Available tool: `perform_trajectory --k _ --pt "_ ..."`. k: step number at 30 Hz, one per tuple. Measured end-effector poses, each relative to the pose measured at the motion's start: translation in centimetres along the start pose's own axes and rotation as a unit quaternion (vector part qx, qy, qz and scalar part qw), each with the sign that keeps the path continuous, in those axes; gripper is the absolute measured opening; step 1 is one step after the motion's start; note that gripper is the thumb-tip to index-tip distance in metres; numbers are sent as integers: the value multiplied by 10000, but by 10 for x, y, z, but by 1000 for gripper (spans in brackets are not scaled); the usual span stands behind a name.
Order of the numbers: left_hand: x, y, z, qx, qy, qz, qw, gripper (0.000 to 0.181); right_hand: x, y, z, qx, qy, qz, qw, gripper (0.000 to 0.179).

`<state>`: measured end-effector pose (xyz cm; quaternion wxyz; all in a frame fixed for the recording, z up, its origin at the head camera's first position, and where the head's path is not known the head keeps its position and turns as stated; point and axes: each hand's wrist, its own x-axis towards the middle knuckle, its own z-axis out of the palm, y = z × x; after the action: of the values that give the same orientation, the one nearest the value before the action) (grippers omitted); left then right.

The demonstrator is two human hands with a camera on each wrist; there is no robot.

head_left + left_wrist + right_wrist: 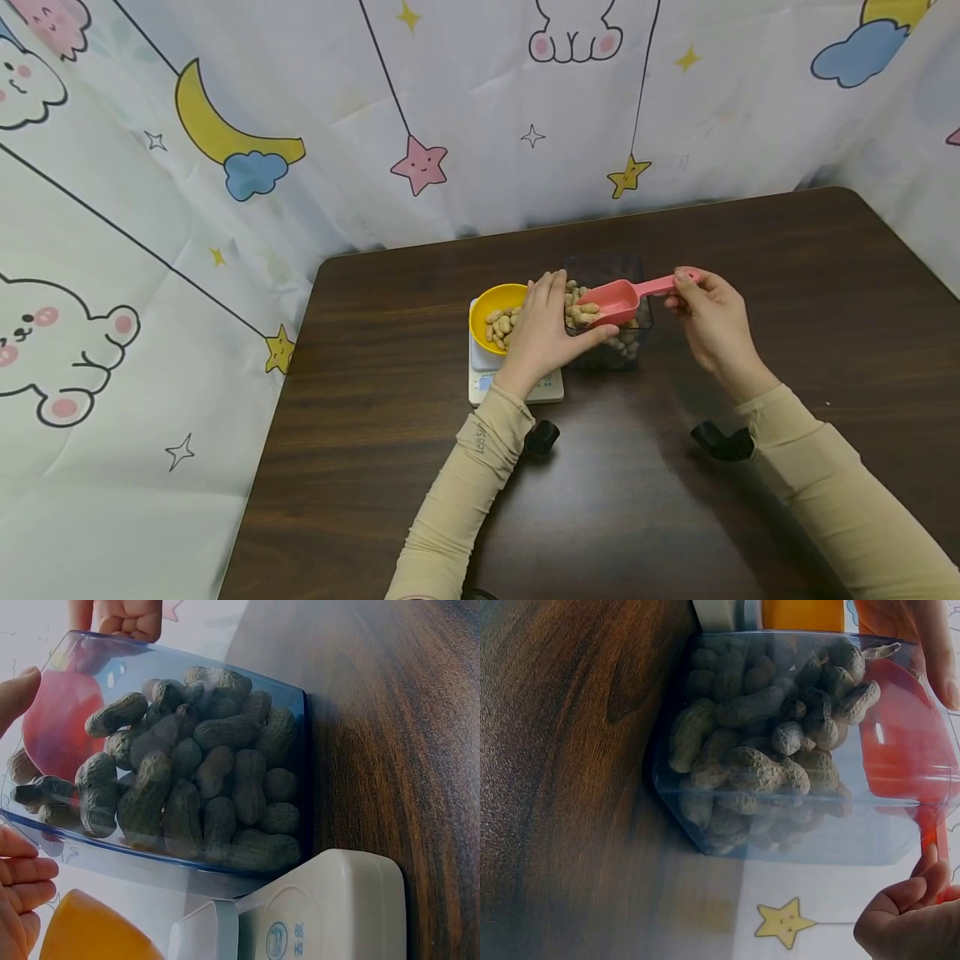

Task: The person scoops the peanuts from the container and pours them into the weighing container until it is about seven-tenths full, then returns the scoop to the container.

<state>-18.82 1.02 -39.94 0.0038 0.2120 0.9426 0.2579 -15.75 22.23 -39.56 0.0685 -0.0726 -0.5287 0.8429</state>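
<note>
A clear plastic container [217, 769] of unshelled peanuts [225, 731] stands on the table. My right hand [714, 325] pinches the end of the handle of a pink scoop [618, 302]. The scoop's bowl sits inside the container's upper part, with peanuts at its mouth. My left hand [542, 333] lies at the container's left rim, fingers extended along that side and thumb reaching across the front. Just left of it, partly hidden by that hand, a yellow bowl [483, 310] with several peanuts rests on a white kitchen scale [480, 385].
The dark wooden table [375, 417] extends around these things, its back edge near a white curtain [495, 100] printed with stars, moons and bears. Black wrist devices [722, 442] hang below both forearms. The scale stands close against the container's left side.
</note>
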Motion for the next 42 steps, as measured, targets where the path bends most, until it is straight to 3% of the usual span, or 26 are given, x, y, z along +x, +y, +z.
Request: perform_trajectory --k 15,23,37,42 --pt "-2 -2 0 -31 64 114 9999 101 -1 2 -4 424 45 114 9990 23" --pt "-3 -2 -6 -295 359 219 9987 100 2 -7 0 682 136 -55 9976 23" --pt "-6 -20 -30 -323 686 -87 9971 103 10 -17 32 608 -101 -332 9975 27" --pt "-9 -29 -40 -375 984 -131 9944 101 12 -15 45 366 -185 -538 9977 26"
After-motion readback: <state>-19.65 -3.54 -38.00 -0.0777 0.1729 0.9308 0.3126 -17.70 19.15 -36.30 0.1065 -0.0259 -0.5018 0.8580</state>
